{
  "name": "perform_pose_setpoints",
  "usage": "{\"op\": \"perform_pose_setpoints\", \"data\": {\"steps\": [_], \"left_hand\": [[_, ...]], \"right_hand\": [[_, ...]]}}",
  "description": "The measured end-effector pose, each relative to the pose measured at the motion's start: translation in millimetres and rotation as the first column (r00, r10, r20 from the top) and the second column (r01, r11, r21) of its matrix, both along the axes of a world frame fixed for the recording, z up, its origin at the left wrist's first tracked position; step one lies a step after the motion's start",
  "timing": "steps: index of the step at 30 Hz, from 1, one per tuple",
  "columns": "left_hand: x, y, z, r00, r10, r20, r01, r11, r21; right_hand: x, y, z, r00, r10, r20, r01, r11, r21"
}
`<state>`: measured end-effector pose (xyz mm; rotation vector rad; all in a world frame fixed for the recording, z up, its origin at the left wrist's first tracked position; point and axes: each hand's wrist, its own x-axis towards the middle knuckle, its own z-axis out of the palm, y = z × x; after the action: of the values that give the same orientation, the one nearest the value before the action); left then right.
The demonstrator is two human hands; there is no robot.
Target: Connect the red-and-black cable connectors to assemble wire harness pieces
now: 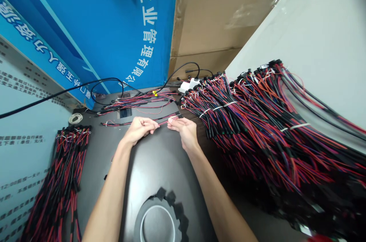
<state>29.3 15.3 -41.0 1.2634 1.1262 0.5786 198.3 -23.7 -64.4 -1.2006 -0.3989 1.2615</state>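
Note:
My left hand (pixel 141 129) is closed, thumb and fingers pinched on a thin red-and-black wire harness (pixel 162 122). A short distance to the right, my right hand (pixel 184 131) pinches the same harness near a dark connector end. The stretch between the two hands runs nearly straight, just above the grey table (pixel 154 154). To the left, a black wire end with a small connector (pixel 107 124) emerges from behind my left hand; whether it belongs to the held harness I cannot tell. Several loose red and black wires (pixel 137 101) lie behind my hands.
Large tied bundles of wire harnesses (pixel 257 120) fill the right side. Another bundle (pixel 63 173) hangs at the left edge, near a coil of white cord (pixel 75 118). A grey roll (pixel 138 219) with black pieces around its rim sits in front. A blue board (pixel 120 28) stands behind.

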Motion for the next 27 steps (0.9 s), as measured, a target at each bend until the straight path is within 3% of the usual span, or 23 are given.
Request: {"op": "perform_pose_setpoints", "data": {"steps": [10,19,27], "left_hand": [[-5.5,1.6,3.6,0.992,0.006,-0.129,-0.002,0.999,0.034],[1.0,-0.6,4.8,0.997,0.056,-0.045,-0.056,0.998,0.011],[3.0,-0.1,4.1,0.979,0.015,-0.202,0.019,0.986,0.167]], "right_hand": [[-1.3,0.0,0.7,1.0,-0.006,0.014,0.006,1.0,-0.01],[0.7,0.6,-0.4,0.999,-0.035,0.01,0.035,0.999,0.0],[0.6,1.8,-0.9,0.997,-0.06,0.042,0.06,0.998,0.007]]}}
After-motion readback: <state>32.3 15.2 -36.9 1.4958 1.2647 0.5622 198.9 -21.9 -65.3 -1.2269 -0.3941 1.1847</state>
